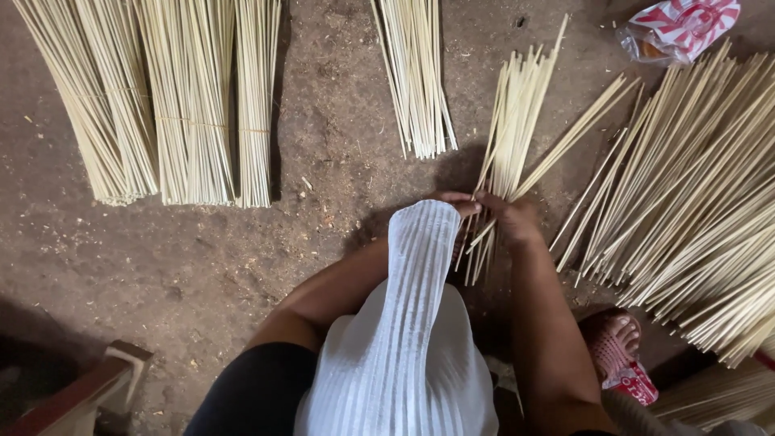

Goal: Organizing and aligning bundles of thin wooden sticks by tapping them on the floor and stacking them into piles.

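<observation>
Both hands meet low at centre: right hand [513, 216] clenched round a bunch of sticks [510, 137], fanning up and away over the dirt floor [202, 266], likely to even the ends. Left hand [457, 202], half hidden by white cloth [412, 323], pinches the same bunch. Loose pile [694, 202] right; tied bundles [161, 105] left.

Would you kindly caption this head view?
Both hands, left hand and right hand, gripping a sheaf of bamboo sticks above earthen floor.
</observation>
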